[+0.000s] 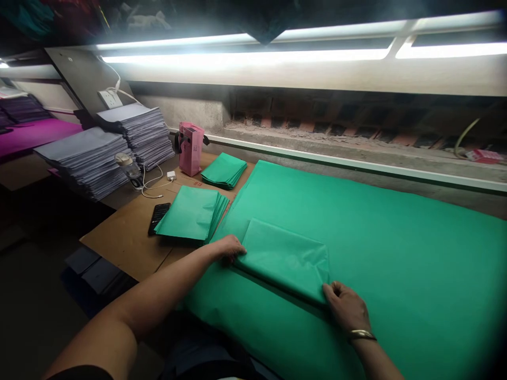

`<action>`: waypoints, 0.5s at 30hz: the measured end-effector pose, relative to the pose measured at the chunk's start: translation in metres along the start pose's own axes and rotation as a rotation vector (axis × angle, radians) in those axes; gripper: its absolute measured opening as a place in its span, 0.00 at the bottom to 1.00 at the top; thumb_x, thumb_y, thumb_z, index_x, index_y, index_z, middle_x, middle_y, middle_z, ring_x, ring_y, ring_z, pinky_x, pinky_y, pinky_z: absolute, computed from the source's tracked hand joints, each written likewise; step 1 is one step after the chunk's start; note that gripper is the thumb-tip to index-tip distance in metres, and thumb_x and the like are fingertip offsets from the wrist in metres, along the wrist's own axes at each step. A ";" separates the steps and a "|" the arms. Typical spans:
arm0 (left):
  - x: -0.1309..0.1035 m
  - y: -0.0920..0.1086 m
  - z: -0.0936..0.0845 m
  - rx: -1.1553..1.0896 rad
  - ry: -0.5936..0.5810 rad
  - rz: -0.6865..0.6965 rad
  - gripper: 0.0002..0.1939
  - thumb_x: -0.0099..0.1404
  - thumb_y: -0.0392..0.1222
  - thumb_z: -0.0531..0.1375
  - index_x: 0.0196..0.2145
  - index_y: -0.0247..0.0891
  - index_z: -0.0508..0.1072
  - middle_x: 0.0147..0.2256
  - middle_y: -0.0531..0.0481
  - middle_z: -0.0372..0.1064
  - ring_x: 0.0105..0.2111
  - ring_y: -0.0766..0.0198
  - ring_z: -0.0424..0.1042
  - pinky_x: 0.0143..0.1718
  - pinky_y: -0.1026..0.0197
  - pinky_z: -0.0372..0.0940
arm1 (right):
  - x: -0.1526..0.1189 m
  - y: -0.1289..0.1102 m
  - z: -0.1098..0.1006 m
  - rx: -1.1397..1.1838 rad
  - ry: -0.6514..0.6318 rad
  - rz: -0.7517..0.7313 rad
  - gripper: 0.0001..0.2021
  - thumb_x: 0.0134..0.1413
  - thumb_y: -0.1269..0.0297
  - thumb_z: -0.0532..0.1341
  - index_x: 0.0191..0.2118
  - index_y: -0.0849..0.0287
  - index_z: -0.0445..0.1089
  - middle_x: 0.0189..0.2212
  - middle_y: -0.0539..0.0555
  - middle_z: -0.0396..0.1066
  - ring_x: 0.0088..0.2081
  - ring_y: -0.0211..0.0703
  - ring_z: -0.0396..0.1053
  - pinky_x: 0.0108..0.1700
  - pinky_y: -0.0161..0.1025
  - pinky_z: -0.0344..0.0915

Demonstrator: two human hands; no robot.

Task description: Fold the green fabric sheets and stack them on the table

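— Where's the folded sheet (pixel 285 259)?
— It lies on the big green stack (pixel 396 253), between the two hands, slanting from upper left to lower right.
— And the hands?
— The left hand (pixel 228 248) rests at the sheet's left corner, fingers curled down onto the edge. The right hand (pixel 345 306) sits at its lower right corner, fingertips pinching that corner; a bangle (pixel 361 334) circles the wrist.
— What's beyond that?
— Just left of the stack, a folded green pile (pixel 192 214) on the brown board (pixel 127 237), with a phone (pixel 159 217) beside it. Farther back, a smaller green pile (pixel 224 170), a pink box (pixel 190 148), a bottle (pixel 129 168) and grey paper stacks (pixel 91 158).
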State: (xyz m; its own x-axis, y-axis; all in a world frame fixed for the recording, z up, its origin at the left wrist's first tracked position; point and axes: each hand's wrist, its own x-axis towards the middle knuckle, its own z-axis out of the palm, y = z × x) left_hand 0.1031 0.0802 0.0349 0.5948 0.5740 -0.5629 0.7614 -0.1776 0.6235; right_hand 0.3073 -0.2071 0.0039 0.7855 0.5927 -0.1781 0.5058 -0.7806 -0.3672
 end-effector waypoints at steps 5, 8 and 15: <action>0.021 0.033 -0.015 0.295 0.264 0.310 0.17 0.62 0.49 0.56 0.41 0.35 0.74 0.42 0.41 0.71 0.46 0.54 0.67 0.49 0.57 0.60 | -0.005 -0.006 0.002 -0.139 0.074 -0.059 0.15 0.53 0.59 0.49 0.19 0.56 0.54 0.18 0.51 0.61 0.32 0.47 0.62 0.34 0.39 0.52; 0.040 0.051 -0.003 0.561 0.247 0.657 0.26 0.64 0.50 0.54 0.58 0.42 0.60 0.58 0.44 0.56 0.59 0.54 0.53 0.58 0.52 0.49 | -0.008 -0.006 0.005 -0.169 0.104 -0.081 0.15 0.54 0.61 0.49 0.18 0.56 0.52 0.18 0.51 0.60 0.32 0.47 0.62 0.34 0.39 0.52; 0.072 0.044 0.023 0.755 0.059 0.698 0.28 0.68 0.57 0.42 0.63 0.49 0.46 0.65 0.50 0.36 0.64 0.51 0.34 0.60 0.39 0.37 | -0.012 -0.007 0.005 -0.288 0.110 -0.083 0.15 0.55 0.62 0.50 0.18 0.55 0.54 0.20 0.52 0.62 0.34 0.48 0.63 0.36 0.41 0.54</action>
State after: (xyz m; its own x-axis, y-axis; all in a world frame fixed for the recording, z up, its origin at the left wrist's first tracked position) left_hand 0.1859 0.0952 0.0089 0.9688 0.1846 -0.1656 0.2264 -0.9310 0.2865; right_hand 0.2922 -0.2080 0.0039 0.7634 0.6437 -0.0533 0.6373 -0.7641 -0.1002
